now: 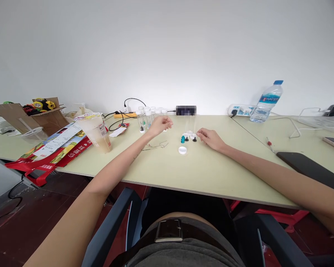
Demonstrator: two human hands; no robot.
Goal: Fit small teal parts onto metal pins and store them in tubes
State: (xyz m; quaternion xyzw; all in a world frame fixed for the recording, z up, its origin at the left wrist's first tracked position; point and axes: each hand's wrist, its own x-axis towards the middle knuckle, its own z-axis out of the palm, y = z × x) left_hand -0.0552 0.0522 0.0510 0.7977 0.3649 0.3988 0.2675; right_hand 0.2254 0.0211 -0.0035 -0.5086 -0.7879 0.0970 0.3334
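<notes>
My left hand [160,125] is over the table, in front of a cluster of clear tubes [149,116] with white caps. Its fingers are curled together, and whatever they may hold is too small to see. Farther right, my right hand [210,138] rests low with its fingertips closed beside a few clear tubes with white ends [189,134]. What is between those fingertips is hidden. Near them stand a teal part [183,139] and two small black parts [194,139]. A loose white cap [182,150] lies closer to me. Thin wire-like pieces [158,145] lie beside my left forearm.
A drink cup [97,135] and a red printed bag [69,148] are on the left, before a cardboard box [48,116]. A phone [186,110] leans at the wall. On the right are a water bottle [267,102], a power strip [243,110] and a dark flat device [308,168].
</notes>
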